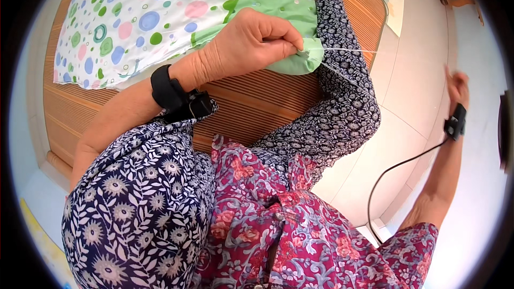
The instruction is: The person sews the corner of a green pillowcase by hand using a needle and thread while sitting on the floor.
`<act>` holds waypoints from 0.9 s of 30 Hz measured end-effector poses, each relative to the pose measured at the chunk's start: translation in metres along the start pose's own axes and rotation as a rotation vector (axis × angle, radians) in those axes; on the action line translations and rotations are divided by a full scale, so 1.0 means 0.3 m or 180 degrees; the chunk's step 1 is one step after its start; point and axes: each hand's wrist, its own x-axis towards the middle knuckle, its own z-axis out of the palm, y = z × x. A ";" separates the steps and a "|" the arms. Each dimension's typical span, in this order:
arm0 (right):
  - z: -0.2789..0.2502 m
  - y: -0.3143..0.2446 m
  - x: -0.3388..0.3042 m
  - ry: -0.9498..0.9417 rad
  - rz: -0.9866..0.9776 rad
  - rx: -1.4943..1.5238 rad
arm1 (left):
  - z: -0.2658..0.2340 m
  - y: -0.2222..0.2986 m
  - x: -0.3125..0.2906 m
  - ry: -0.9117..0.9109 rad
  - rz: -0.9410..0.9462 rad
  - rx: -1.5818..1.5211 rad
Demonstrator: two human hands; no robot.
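Right hand [458, 86] blurred, right of cloth [174, 18]; grip cannot be told. Left hand [257, 40] closed, pinching cloth's green edge. Cloth white-and-green, dotted.

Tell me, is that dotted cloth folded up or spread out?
Mostly spread out: the dotted cloth lies broad across the brown striped mat, its green part bunched at the left hand.

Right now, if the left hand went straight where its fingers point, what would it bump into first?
Past the pinched green cloth and white thread, the left hand would probably meet the patterned trouser leg, though it might pass above; depth is unclear.
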 end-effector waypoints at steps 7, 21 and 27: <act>-0.460 -0.504 -0.161 0.2696 -0.1206 -0.3432 | 0.001 -0.004 0.007 -0.0052 -0.0011 -0.0015; 0.945 0.706 -0.588 -0.2950 0.0664 -0.3275 | 0.003 0.021 0.016 -0.0132 -0.0368 -0.0094; 0.984 0.745 -0.574 -0.3423 0.0933 -0.3515 | 0.005 0.017 0.010 -0.0174 -0.0168 -0.0064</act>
